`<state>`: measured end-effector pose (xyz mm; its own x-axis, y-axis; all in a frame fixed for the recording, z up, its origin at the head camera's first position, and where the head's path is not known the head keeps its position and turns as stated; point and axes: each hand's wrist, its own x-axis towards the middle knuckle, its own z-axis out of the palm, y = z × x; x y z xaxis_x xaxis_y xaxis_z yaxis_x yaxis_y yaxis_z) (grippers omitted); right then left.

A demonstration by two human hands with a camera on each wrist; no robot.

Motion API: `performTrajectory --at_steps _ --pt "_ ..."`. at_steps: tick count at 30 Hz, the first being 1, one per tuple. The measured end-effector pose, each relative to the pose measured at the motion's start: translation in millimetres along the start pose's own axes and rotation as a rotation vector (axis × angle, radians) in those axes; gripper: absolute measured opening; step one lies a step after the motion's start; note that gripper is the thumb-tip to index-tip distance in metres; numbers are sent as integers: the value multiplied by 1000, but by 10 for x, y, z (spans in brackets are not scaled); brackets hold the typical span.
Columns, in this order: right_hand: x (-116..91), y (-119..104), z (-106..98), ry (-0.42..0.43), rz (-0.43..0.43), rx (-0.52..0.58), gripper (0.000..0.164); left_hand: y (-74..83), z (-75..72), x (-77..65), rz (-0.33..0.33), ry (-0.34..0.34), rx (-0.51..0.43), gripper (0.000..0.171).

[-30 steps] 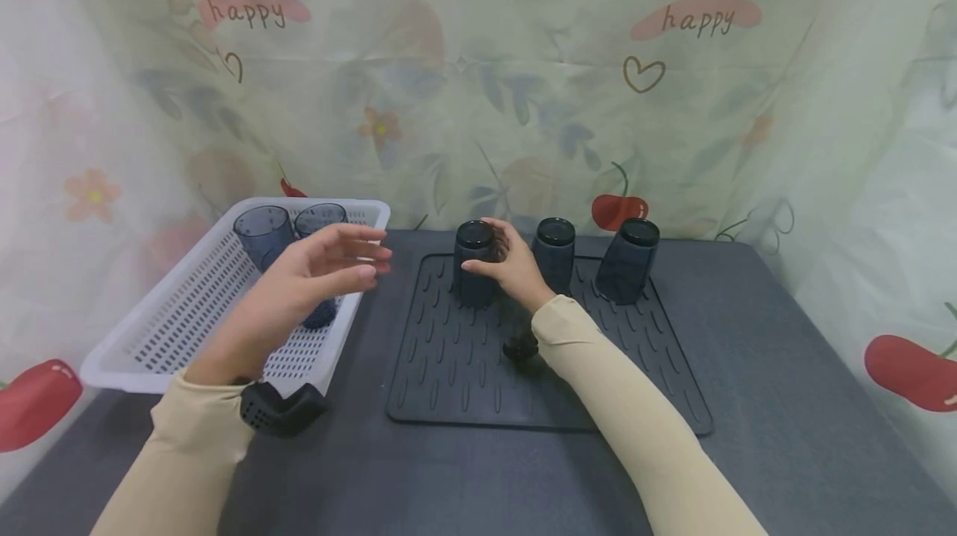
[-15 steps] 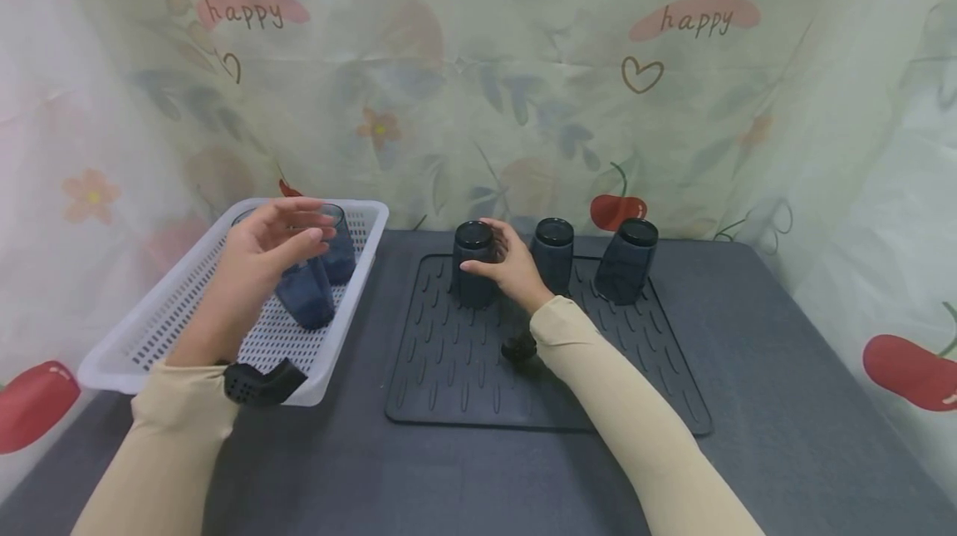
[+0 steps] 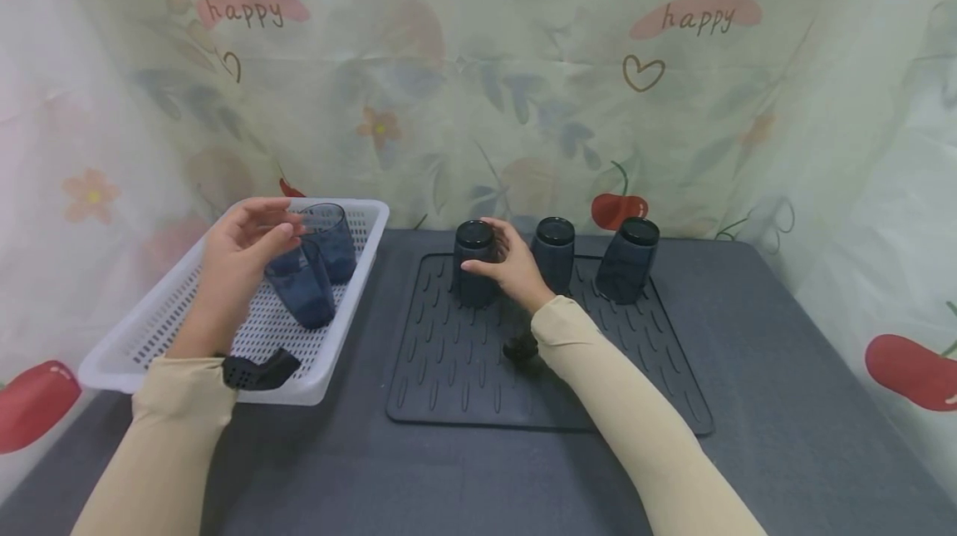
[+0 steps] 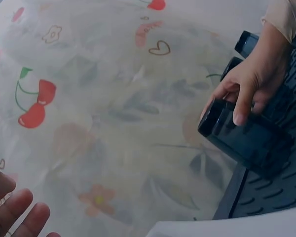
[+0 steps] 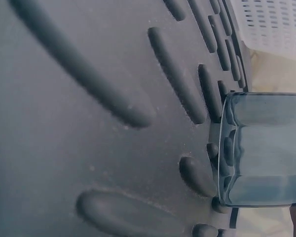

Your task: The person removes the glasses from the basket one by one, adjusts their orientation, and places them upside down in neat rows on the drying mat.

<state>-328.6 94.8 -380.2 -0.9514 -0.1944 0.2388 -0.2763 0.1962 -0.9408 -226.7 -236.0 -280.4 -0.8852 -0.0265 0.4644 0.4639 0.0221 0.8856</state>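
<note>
My left hand [image 3: 242, 253] hovers over a white perforated basket [image 3: 350, 336], fingers loosely bent with nothing seen between them. Just beside its fingertips are two dark blue clear glasses, a front one [image 3: 305, 295] leaning and a back one [image 3: 336, 249]; the hand hides part of the basket behind it. In the left wrist view, the left fingertips [image 4: 19, 210] show at the lower left corner. My right hand [image 3: 516, 266] grips an upside-down glass [image 3: 473, 274] at the left of a black ridged drying mat [image 3: 449, 386]. That glass appears large in the right wrist view [image 5: 266, 148].
Two more upside-down glasses, a middle one [image 3: 555, 249] and a right one [image 3: 630, 262], stand on the mat's back part; the right one looks tilted. A dark grey table [image 3: 777, 336] lies beneath. A patterned curtain [image 3: 463, 104] hangs closely behind.
My left hand has moved left from the basket's right rim, farther over the basket, uncovering the front glass. My right hand has stayed on the same upside-down glass.
</note>
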Motion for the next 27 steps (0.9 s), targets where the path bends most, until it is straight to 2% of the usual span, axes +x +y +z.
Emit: performTrajectory --at_steps 6,8,20,25,27 --pt "0 6 9 1 8 0 77 -68 -63 12 -6 35 -7 26" --pt "0 5 9 -1 8 0 77 -102 -86 25 -5 54 -49 26" --pt "10 2 21 -1 9 -12 77 -206 -209 132 -5 226 -67 23" --pt "10 -3 11 4 14 -5 78 -267 -222 141 4 220 -98 23" --pt "6 -9 7 3 10 -1 78 -286 -224 136 3 210 -77 23"
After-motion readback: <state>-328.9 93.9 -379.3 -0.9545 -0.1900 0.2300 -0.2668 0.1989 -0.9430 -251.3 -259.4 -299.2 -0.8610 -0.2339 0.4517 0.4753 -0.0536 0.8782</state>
